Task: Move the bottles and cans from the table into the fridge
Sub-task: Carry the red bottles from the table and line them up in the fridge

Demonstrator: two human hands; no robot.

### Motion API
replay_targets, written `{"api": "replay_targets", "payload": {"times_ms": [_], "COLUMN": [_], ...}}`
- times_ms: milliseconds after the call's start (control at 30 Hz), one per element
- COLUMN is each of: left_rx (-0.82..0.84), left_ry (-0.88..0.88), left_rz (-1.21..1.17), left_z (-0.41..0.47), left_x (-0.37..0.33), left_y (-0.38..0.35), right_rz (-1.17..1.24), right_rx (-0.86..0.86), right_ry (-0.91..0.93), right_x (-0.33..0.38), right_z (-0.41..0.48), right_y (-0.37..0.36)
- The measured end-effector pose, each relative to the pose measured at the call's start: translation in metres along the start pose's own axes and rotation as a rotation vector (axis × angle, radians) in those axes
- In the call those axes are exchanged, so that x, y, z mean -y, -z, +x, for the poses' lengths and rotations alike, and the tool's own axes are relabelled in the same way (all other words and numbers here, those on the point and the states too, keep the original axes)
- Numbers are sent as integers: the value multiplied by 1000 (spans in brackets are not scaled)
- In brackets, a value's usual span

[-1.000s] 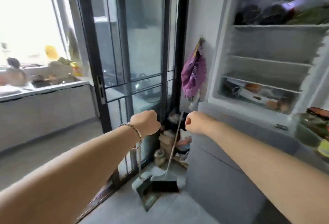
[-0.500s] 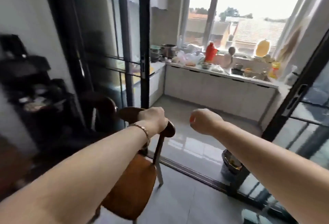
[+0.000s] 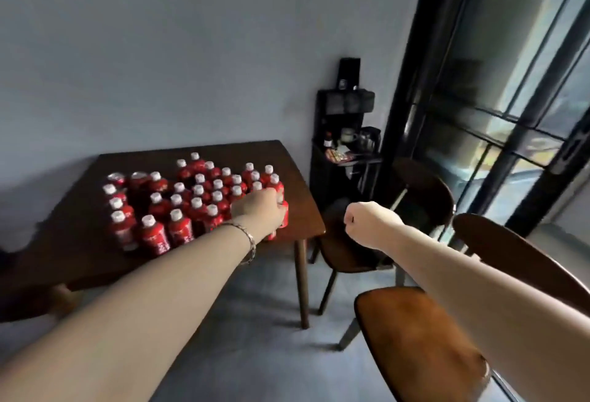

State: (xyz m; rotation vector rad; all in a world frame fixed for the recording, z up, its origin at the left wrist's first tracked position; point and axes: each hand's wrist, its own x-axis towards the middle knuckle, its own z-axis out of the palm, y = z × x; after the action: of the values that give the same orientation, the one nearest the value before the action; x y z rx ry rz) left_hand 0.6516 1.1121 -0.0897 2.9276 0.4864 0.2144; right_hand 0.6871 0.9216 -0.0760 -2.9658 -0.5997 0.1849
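Observation:
Several red bottles (image 3: 178,229) with white caps stand packed together on a dark wooden table (image 3: 79,258) against the wall. Two red cans (image 3: 116,178) sit at the cluster's back left. My left hand (image 3: 260,211), a bracelet on its wrist, is curled in a fist and overlaps the bottles at the cluster's right edge; I see nothing gripped in it. My right hand (image 3: 367,221) is a fist too, held in the air right of the table and holding nothing. The fridge is out of view.
A wooden chair (image 3: 415,338) stands close under my right arm, and a second chair (image 3: 421,197) stands by the table's right corner. Behind it a black shelf unit (image 3: 344,146) carries small items. A black-framed glass door (image 3: 510,114) runs along the right.
The view has swung from the fridge past the kitchen doorway to the table with the bottles. Both hands have stayed curled and held out in front.

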Motion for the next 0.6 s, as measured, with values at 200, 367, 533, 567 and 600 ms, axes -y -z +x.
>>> {"api": "replay_targets", "payload": {"times_ms": [200, 367, 533, 567, 600], "left_rx": [5, -19, 43, 62, 79], "left_ry": [61, 42, 12, 14, 18], "left_rz": [23, 5, -47, -55, -58], "left_z": [64, 125, 180, 192, 203], "left_x": [132, 184, 204, 206, 207], "left_y": [-2, -22, -66, -76, -86], "right_rz": [51, 49, 38, 40, 72], "right_rx": [5, 29, 67, 69, 74], "right_ry": [19, -34, -15, -3, -14], "right_x": [105, 145, 154, 153, 152], "right_z": [103, 173, 237, 252, 267], "right_y": [-27, -52, -78, -85, -92]}}
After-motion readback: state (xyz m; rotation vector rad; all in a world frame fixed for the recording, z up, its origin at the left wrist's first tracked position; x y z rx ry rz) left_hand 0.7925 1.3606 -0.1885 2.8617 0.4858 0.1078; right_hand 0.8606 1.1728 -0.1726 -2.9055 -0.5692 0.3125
